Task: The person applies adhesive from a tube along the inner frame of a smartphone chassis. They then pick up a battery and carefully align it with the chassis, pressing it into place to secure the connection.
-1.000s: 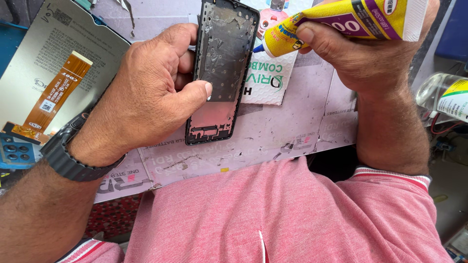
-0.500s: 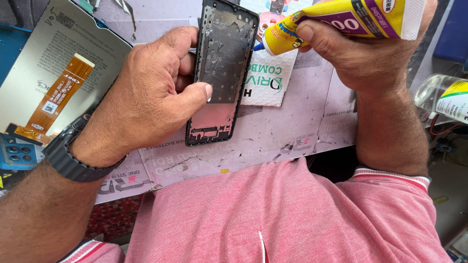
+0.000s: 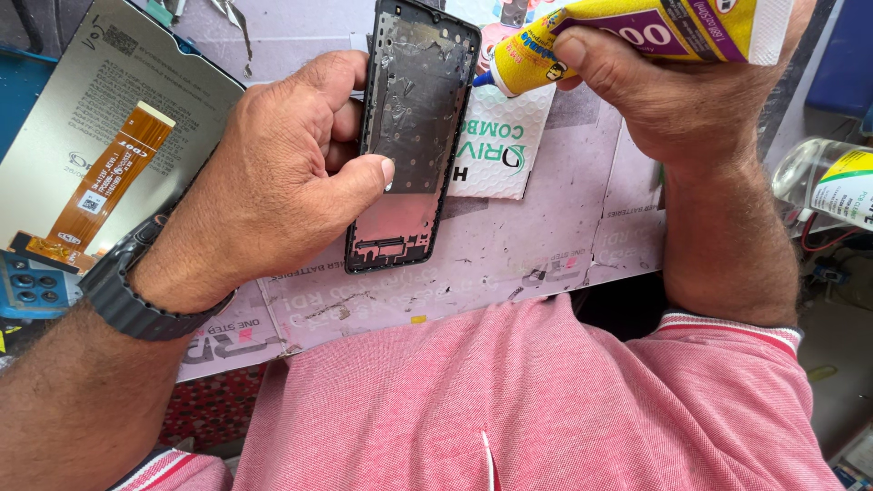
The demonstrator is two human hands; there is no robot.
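Shirt front, pink (image 3: 546, 400), fills the near field; both forearms reach out over it to the surface (image 3: 546, 245), which is covered with a scuffed, printed pale mat.

Left hand (image 3: 282, 182): fingers curled around the left long edge of a black phone frame (image 3: 414, 136), thumb pressed flat on its inner face about mid-length. Frame held tilted, lower end near or on the mat; contact cannot be confirmed. A dark watch (image 3: 136, 291) sits on that wrist.

Right hand (image 3: 673, 91): closed around a yellow and purple glue tube (image 3: 637, 32), index finger pinching close behind the nozzle. The nozzle tip touches or sits just beside the frame's upper right edge.

Judgement on technique: a thin, unbroken bead along the rim ledge is wanted. Squeeze lightly and evenly from the tube body, letting the tip ride the inner lip. The thumb lies well inside the frame, so keep it clear of the rim once the bead comes round. Rotating the frame with the left hand should serve better than straining the right wrist.

Farther out: a white padded pouch (image 3: 505, 150) lies under the frame. At far left rests a display panel, back side up (image 3: 82, 118), with an orange flex cable (image 3: 109, 177). A clear bottle (image 3: 823, 182) lies at far right.
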